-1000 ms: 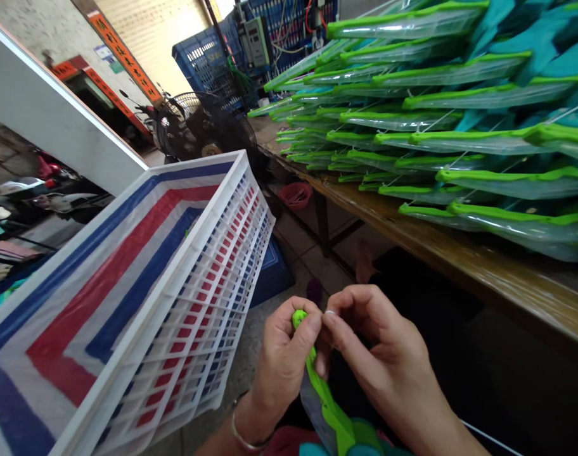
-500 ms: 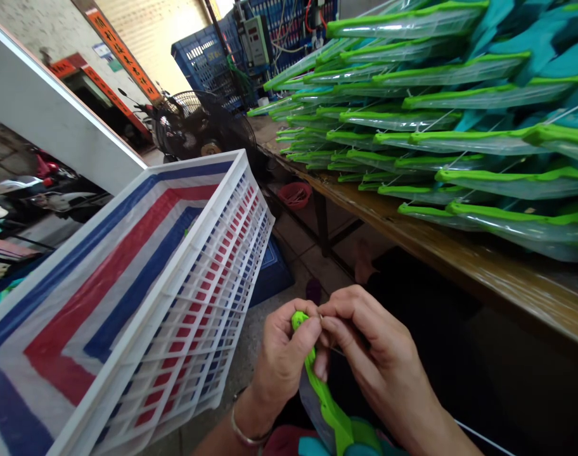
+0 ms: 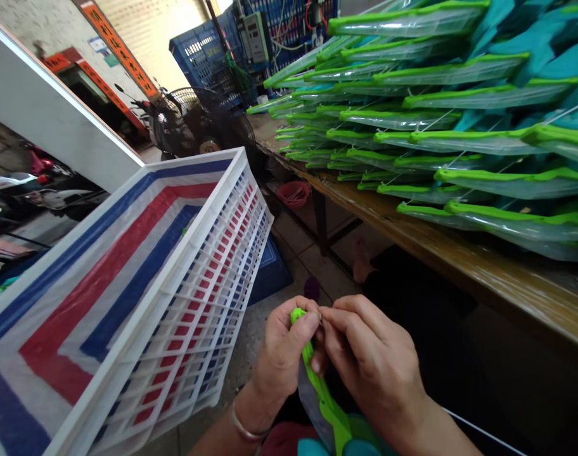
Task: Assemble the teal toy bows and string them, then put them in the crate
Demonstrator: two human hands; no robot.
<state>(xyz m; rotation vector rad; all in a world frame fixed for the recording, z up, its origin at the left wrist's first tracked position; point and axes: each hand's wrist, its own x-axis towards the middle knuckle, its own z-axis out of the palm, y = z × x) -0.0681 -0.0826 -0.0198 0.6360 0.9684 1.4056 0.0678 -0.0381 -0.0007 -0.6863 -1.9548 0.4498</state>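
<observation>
My left hand (image 3: 284,345) is closed around the upper end of a lime-green-edged clear plastic piece (image 3: 324,402), thumb pressed on the green rim. Teal material (image 3: 360,446) shows at the piece's lower end, over my lap. Right beside that green tip, my right hand (image 3: 372,358) pinches what looks like the end of a thin cord; the fingers hide most of it. A thin white cord (image 3: 481,429) runs out past my right forearm toward the lower right. Both hands' fingertips nearly touch.
A white plastic crate (image 3: 194,304) with a striped liner stands on my left, above a blue crate (image 3: 270,272). Many similar green-edged pieces (image 3: 483,139) lie stacked on a wooden table (image 3: 365,212) at right. A fan (image 3: 198,123) and a red basin (image 3: 293,194) are beyond.
Both hands stay at the green tip. My right hand has turned slightly, its fingers curling closer together; the whole view has shifted a little.
</observation>
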